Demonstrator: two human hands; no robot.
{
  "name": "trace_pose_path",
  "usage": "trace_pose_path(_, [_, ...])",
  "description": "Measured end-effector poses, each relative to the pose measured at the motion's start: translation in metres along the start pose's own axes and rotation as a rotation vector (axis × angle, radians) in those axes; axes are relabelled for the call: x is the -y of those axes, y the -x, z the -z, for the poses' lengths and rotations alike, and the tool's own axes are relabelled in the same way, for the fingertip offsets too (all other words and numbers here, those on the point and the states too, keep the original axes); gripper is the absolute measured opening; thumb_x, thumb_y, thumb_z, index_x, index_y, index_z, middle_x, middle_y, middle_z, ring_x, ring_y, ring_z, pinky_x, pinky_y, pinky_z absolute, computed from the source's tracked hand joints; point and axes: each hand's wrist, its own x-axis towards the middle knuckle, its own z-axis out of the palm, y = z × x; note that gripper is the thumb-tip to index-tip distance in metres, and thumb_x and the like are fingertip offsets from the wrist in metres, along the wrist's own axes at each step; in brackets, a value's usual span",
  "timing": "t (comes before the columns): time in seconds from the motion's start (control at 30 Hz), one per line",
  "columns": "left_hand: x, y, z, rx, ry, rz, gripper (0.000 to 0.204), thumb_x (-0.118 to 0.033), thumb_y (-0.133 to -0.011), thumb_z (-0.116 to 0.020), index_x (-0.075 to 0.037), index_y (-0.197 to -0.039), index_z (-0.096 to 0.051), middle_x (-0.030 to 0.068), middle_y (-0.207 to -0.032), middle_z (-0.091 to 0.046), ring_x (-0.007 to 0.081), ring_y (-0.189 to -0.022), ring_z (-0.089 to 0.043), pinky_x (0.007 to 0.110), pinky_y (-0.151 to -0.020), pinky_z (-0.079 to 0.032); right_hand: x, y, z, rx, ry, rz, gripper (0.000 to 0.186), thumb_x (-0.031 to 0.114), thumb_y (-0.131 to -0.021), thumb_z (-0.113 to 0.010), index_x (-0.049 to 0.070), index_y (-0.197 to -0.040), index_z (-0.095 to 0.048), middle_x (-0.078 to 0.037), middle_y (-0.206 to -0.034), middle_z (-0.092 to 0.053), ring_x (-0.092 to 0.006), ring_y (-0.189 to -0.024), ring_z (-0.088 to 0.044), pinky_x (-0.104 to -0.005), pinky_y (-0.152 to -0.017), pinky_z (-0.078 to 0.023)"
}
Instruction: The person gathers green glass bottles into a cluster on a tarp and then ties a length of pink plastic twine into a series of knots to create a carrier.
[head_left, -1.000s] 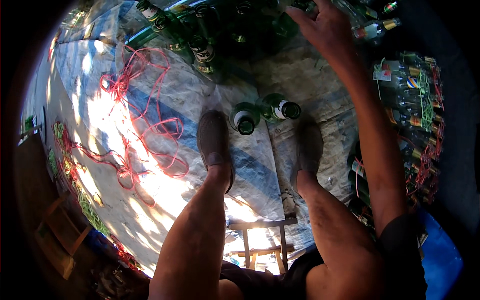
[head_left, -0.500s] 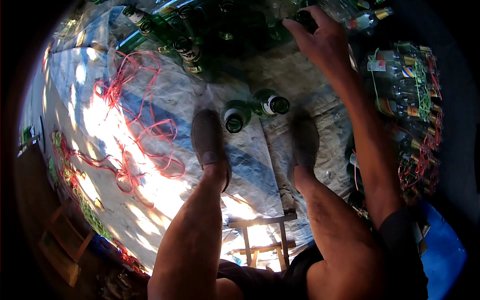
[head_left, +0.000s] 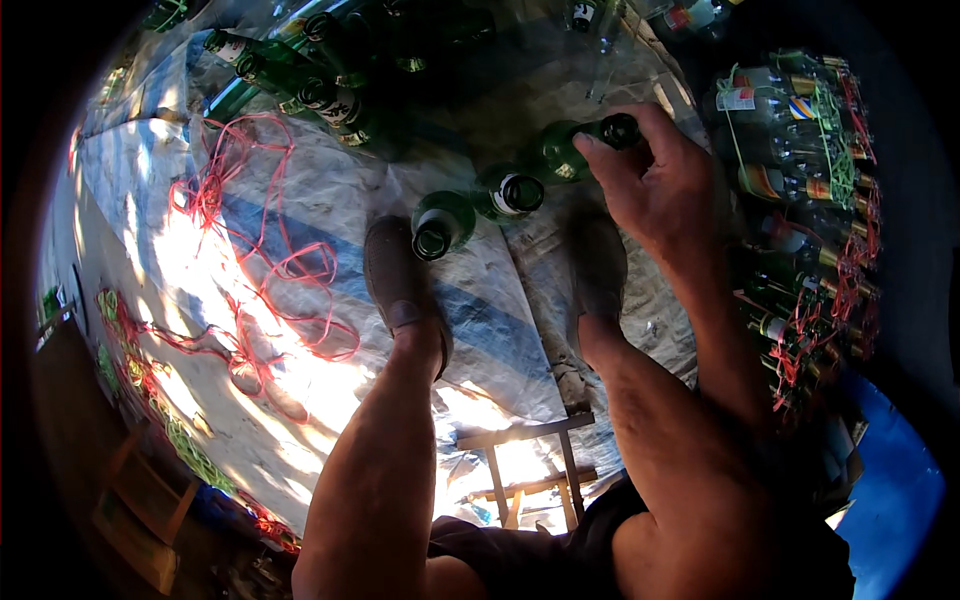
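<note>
My right hand (head_left: 665,185) is closed around the neck of a green glass bottle (head_left: 560,152), whose mouth shows beside my fingers. Close to its left, two more green bottles stand with their mouths up: a middle bottle (head_left: 508,192) and a left bottle (head_left: 443,220) near my left shoe (head_left: 395,270). Whether the held bottle touches the middle one, I cannot tell. All three are over a worn white-and-blue sheet (head_left: 490,310). My left hand is out of view.
Several green bottles (head_left: 335,60) lie together at the far left. Loose red plastic string (head_left: 255,270) is tangled on the sheet. Bottles bundled with string (head_left: 790,140) are stacked at the right. A wooden frame (head_left: 525,432) stands between my legs, and something blue (head_left: 890,450) is at lower right.
My right hand has come nearer from the far side, bringing a green bottle beside the two standing ones. The whole view has shifted slightly.
</note>
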Motion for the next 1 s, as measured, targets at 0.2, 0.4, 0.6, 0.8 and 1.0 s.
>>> trace_pose_path(0.2, [-0.002, 0.0, -0.001, 0.117, -0.395, -0.172, 0.021, -0.029, -0.099, -0.055, -0.012, -0.111, -0.061, -0.0012, -0.105, -0.055, 0.0124, -0.098, -0.048, 0.029, -0.096, -0.035, -0.009, 0.015, -0.006, 0.014, -0.019, 0.035, 0.025, 0.019, -0.082, -0.081, 0.006, -0.096, -0.065, -0.004, -0.068, -0.063, -0.0131, -0.054, -0.056, -0.0301, -0.051, -0.046])
trace_pose_path(0.4, [-0.007, 0.003, -0.006, 0.068, -0.25, -0.146, 0.01, -0.014, -0.099, -0.05, -0.011, -0.089, -0.052, 0.0008, -0.088, -0.046, 0.0129, -0.082, -0.04, 0.028, -0.081, -0.037, -0.008, 0.017, -0.008, 0.028, 0.006, 0.048, 0.026, 0.019, -0.082, -0.081, 0.006, -0.096, -0.065, -0.004, -0.065, -0.061, -0.0139, -0.054, -0.057, -0.0312, -0.051, -0.046])
trace_pose_path(0.6, [-0.004, 0.0, 0.004, 0.094, -0.324, -0.113, 0.018, -0.022, -0.098, -0.054, -0.011, -0.111, -0.061, -0.0011, -0.103, -0.055, 0.0114, -0.094, -0.046, 0.026, -0.09, -0.035, -0.006, 0.017, -0.007, 0.065, 0.033, 0.02, 0.028, 0.022, -0.082, -0.082, 0.007, -0.097, -0.064, -0.004, -0.063, -0.059, -0.0146, -0.053, -0.057, -0.0325, -0.05, -0.046])
trace_pose_path(0.8, [0.007, -0.011, 0.01, 0.092, -0.46, -0.192, 0.015, -0.021, -0.098, -0.055, -0.012, -0.108, -0.062, -0.003, -0.099, -0.054, 0.0104, -0.089, -0.045, 0.025, -0.086, -0.035, -0.007, 0.019, -0.006, 0.059, 0.068, 0.034, 0.031, 0.024, -0.082, -0.082, 0.006, -0.101, -0.064, -0.004, -0.06, -0.058, -0.015, -0.051, -0.057, -0.0328, -0.048, -0.046])
trace_pose_path(1.0, [0.009, -0.009, 0.012, 0.091, -0.348, -0.211, 0.014, -0.023, -0.098, -0.055, -0.014, -0.107, -0.062, -0.0035, -0.099, -0.053, 0.0098, -0.089, -0.044, 0.025, -0.086, -0.035, -0.015, 0.024, -0.01, 0.08, 0.05, 0.031, 0.035, 0.026, -0.082, -0.082, 0.007, -0.106, -0.064, -0.004, -0.059, -0.057, -0.0149, -0.05, -0.056, -0.0331, -0.048, -0.045])
